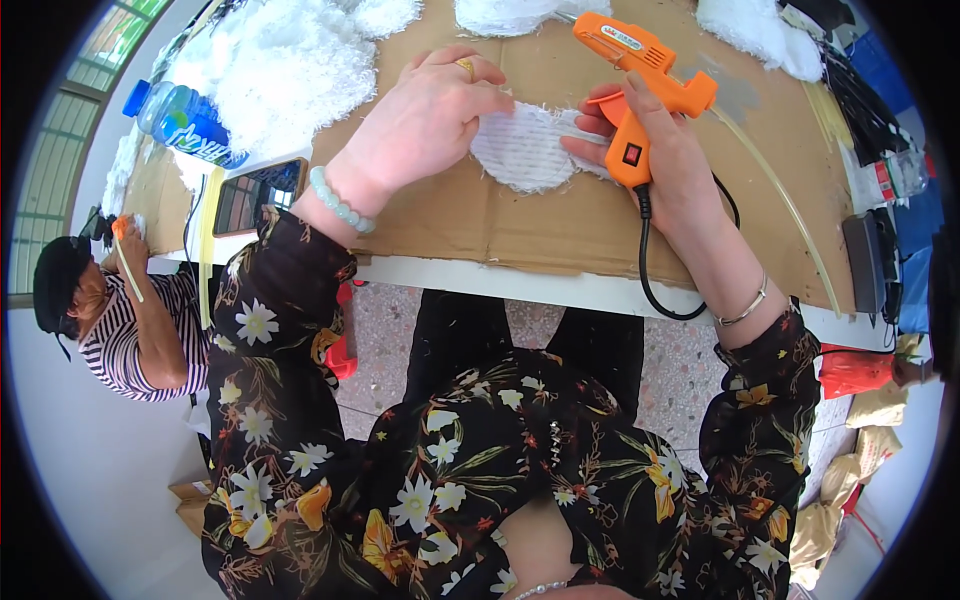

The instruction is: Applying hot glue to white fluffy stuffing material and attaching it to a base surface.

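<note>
An orange hot glue gun (636, 75) is gripped by its handle in my right hand (668, 165). Its nozzle points up and to the left, and a black cord drops from the handle's base. Below the nozzle lies a white fibrous pad (528, 150), ribbed and frayed at the edges, flat on brown cardboard (440, 225). Some fingertips of my right hand reach the pad's right end. My left hand (430, 115) has its fingers curled at the pad's upper left edge and appears to pinch it, though the fingertips are partly hidden.
White fluffy fibre (290, 75) is heaped at the back left, near a blue-capped bottle (185, 120) and a dark phone (260, 197). A clear glue stick (785, 190) trails from the gun. Another person (135, 310) works at the far left. A black box (862, 262) stands right.
</note>
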`<state>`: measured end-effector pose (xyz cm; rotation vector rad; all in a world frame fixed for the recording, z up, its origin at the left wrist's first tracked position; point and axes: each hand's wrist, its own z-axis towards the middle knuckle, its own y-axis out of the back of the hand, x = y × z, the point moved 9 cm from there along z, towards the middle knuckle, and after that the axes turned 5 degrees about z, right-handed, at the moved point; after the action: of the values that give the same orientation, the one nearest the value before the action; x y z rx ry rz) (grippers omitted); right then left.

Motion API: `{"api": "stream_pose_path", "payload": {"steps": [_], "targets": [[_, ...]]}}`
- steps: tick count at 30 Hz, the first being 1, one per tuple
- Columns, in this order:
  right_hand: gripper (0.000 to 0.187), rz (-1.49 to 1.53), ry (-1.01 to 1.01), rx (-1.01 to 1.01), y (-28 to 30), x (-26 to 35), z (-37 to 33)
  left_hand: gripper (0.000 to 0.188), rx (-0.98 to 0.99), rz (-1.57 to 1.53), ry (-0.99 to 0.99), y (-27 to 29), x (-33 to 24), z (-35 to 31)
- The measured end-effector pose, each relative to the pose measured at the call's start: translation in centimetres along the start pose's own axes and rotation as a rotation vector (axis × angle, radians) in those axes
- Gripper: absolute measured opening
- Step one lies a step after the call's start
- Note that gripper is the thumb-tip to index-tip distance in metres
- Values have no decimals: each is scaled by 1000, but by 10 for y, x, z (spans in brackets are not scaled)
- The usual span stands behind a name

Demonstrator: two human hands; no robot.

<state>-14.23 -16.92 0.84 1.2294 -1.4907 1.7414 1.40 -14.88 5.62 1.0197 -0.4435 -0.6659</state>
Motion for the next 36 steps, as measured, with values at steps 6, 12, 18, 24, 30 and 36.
{"api": "stream_pose_path", "payload": {"steps": [6, 12, 18, 24, 30, 36], "targets": [[39, 31, -1, 3, 1, 3, 0, 32, -149, -177, -17, 20, -11, 15], [38, 74, 109, 4, 0, 32, -8, 33, -40, -181, 26, -5, -28, 19], [37, -305, 145, 64, 14, 74, -37, 27, -109, -430, 152, -4, -9, 22], [30, -774, -137, 18, 28, 69, -62, 18, -88, -304, 192, -17, 9, 18], [21, -930, -218, 136, 25, 47, -55, 22, -83, -251, 170, -22, -1, 16], [22, -1084, -216, 156, 17, 44, -45, 25, -62, -211, 143, -25, -4, 16]]}}
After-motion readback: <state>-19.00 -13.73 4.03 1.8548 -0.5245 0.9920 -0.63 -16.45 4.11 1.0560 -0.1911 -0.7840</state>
